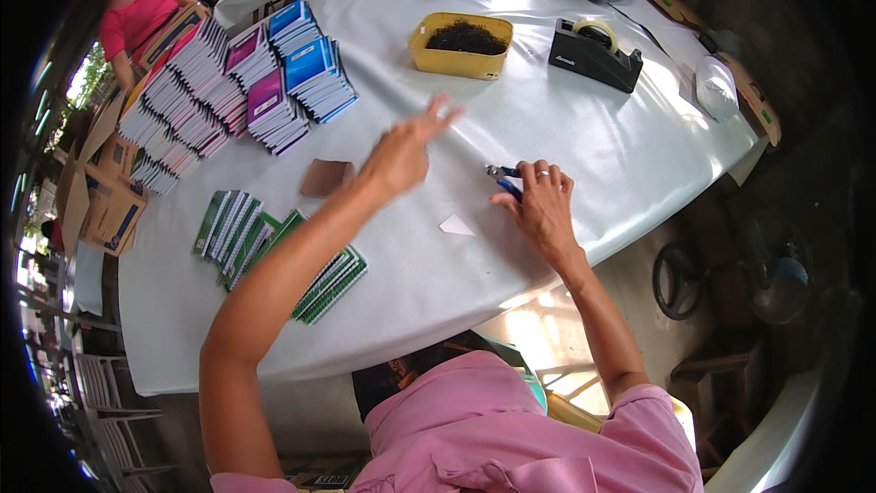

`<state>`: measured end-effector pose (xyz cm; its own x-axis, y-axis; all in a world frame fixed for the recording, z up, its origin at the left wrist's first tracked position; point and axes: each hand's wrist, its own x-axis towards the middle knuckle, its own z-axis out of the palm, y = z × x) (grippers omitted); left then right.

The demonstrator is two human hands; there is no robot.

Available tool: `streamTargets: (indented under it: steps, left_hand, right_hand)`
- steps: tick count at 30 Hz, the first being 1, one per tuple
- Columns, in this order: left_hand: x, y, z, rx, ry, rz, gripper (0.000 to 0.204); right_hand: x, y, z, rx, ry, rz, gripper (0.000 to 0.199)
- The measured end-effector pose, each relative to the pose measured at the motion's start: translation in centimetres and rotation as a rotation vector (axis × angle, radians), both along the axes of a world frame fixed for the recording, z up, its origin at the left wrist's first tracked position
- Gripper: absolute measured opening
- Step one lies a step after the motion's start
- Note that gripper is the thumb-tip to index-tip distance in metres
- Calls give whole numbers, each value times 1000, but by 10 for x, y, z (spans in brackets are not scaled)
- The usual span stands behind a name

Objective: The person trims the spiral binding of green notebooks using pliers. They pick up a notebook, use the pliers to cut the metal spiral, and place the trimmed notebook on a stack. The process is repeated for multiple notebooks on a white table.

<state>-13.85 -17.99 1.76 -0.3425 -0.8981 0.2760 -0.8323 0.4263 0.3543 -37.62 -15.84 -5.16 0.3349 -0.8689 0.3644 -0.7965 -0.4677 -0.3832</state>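
My left hand [406, 151] is over the middle of the table, its fingers stretched toward the far side and slightly blurred; nothing shows in them. In my right hand [547, 205], with a ring on one finger, is a pair of pliers [497, 172] with blue handles, the metal jaws pointing left. Beyond my left hand stands a yellow plastic bin [452, 62] holding a heap of thin black pieces [467, 35]. Green spiral notebooks [336, 278] lie in rows at the near left, partly hidden by my left forearm. A small brown flat piece [326, 178] rests beside that forearm.
Stacks of blue, purple and red notebooks [315, 78] stand at the far left, near an open cardboard box [114, 201]. A black tape dispenser [595, 57] sits at the far right. A white scrap [456, 225] lies mid-table. A person in pink [137, 9] is at the upper left.
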Motion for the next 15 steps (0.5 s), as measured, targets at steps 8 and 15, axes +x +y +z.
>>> streamTargets:
  steps: [8, 15]
  left_hand:
    - [-2, -203, 69, -111, 116, 102, 61]
    - [3, -175, 72, -354, -76, 13, 63]
  right_hand:
    - [-11, -16, 12, -265, -26, 67, 67]
    - [-106, -4, 175, -428, -187, 69, 61]
